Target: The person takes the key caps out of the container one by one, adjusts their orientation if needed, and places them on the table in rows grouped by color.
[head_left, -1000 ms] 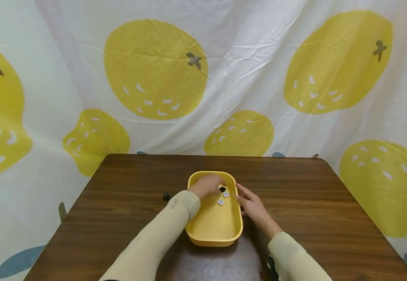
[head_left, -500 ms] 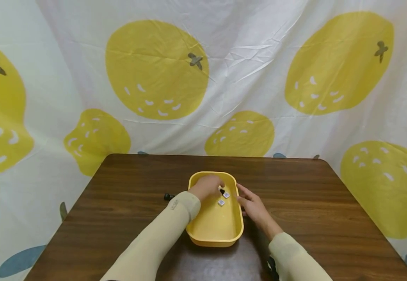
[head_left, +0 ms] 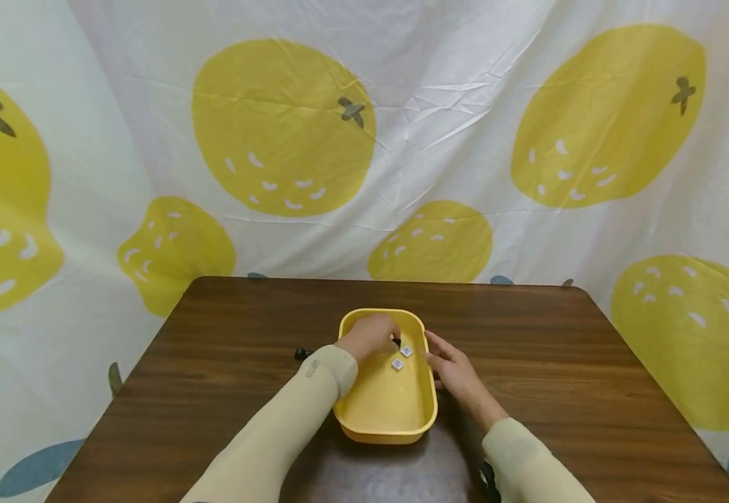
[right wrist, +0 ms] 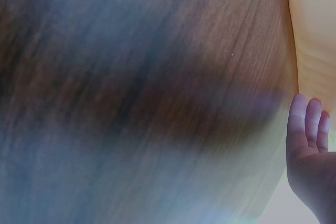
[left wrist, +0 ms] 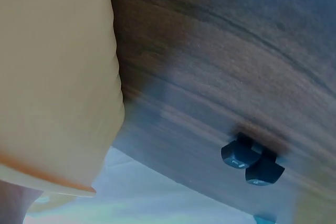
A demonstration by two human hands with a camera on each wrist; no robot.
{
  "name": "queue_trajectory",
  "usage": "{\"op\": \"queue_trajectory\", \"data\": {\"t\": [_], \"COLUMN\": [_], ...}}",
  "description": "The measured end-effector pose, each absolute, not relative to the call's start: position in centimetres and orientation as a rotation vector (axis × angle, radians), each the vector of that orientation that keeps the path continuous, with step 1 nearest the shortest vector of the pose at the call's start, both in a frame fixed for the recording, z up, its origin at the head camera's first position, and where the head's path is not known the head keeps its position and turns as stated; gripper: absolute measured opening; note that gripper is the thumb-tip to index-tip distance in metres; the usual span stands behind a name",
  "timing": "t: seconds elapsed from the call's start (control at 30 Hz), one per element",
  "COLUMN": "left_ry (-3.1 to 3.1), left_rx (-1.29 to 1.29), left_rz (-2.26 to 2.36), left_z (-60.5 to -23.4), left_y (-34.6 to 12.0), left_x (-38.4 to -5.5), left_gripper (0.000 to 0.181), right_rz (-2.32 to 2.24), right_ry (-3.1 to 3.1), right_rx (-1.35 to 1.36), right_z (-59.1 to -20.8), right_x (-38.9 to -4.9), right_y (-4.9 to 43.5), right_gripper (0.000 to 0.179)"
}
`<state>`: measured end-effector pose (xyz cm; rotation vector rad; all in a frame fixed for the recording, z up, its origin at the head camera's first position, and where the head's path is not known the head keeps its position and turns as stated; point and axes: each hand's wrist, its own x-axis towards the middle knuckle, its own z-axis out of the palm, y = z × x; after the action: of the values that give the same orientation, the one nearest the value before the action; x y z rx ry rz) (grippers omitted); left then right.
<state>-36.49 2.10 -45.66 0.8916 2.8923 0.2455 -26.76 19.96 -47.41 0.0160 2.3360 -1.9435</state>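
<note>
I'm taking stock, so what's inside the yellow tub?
Inside the yellow tub, at least two small white pieces, part of a black piece and the left hand are visible. Whatever lies under that hand is covered.

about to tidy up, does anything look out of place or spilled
Perhaps two black pieces, lying on the table left of the yellow bin while white pieces sit inside it. I see no spill or damage.

Yellow bin [head_left: 386, 405], wood-grained brown table [head_left: 226, 349]
</note>
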Motion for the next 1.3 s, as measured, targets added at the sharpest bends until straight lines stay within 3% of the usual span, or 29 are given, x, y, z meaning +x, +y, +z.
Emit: {"op": "queue_trajectory", "data": {"t": [0.27,0.63,1.3], "left_ry": [2.888,2.914,2.787], "left_rx": [0.864,0.826,0.701], "left_rz": [0.526,0.744,1.27], "left_z": [-44.7,-43.7,-43.1], "left_y": [1.3,0.0,-3.1], "left_x": [-36.3,-35.6,-35.6], "left_gripper": [0.005,0.015,0.011], "right_rz": [-1.939,-1.929,-1.938], "right_ry": [2.324,2.322,2.338], "right_rx": [0.0,0.0,0.019], "right_z": [-47.2,-46.4,-47.2], "right_x": [-26.8,-26.3,-26.6], "right_y": [19.9,19.5,19.7], "right_gripper": [0.053,0.053,0.053]}}
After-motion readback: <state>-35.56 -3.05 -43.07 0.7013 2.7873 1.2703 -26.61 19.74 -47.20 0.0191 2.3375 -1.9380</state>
